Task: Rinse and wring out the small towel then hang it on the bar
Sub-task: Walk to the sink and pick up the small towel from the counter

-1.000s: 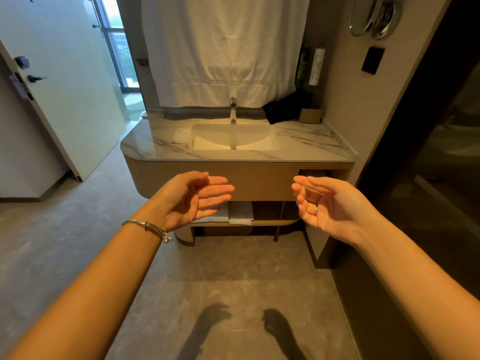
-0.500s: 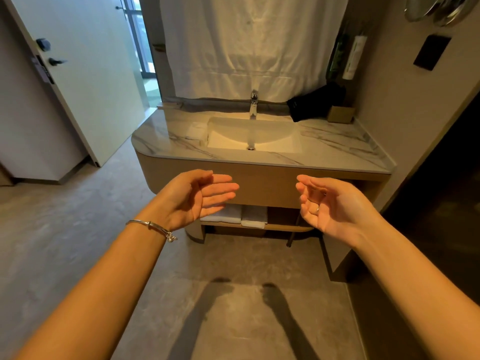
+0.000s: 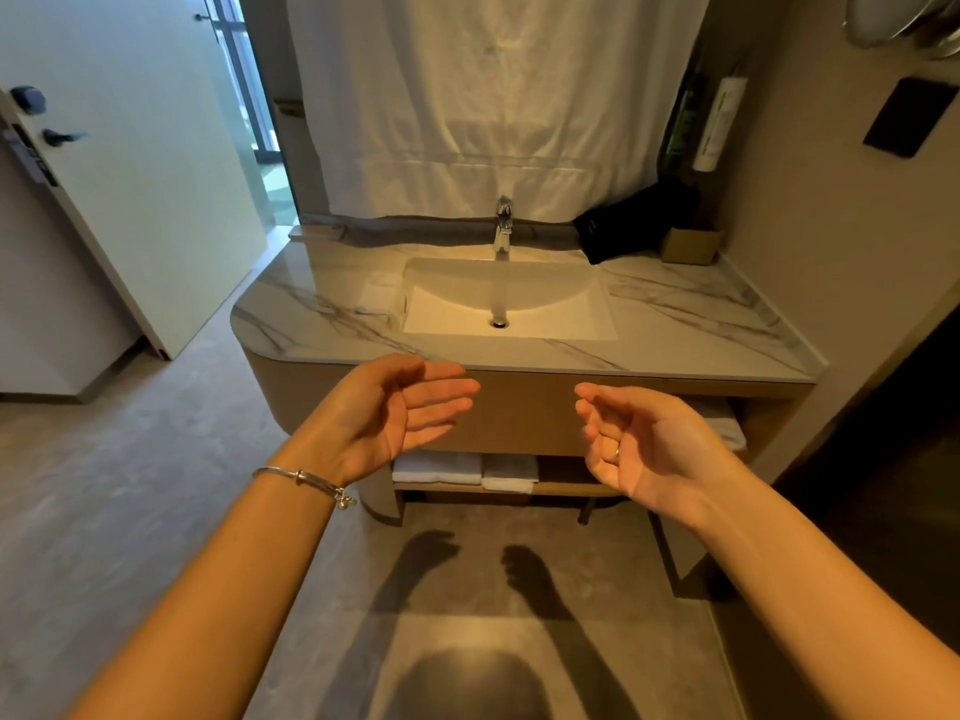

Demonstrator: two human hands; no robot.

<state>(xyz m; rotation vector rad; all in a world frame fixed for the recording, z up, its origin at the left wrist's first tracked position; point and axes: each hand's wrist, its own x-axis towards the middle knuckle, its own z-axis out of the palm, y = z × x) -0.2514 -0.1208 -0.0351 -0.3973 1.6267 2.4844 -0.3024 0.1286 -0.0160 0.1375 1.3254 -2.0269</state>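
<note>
A small white folded towel [image 3: 382, 292] lies on the marble counter [image 3: 675, 309], just left of the white sink [image 3: 561, 314]. A chrome faucet [image 3: 503, 226] stands behind the basin. My left hand [image 3: 400, 407] and my right hand [image 3: 634, 439] are held out in front of the vanity, palms facing each other, fingers apart, both holding nothing. They hover below the counter edge, well short of the towel. No towel bar is clearly visible.
A large white cloth [image 3: 488, 96] hangs over the mirror. A black pouch [image 3: 623, 226] and a cardboard box [image 3: 691, 245] sit at the counter's back right. Folded towels [image 3: 462, 469] lie on the shelf beneath. An open door [image 3: 130, 174] stands at left.
The view has moved closer to the vanity and tilted down, so the sink looks larger. Both hands have stayed open and roughly in the same pose.
</note>
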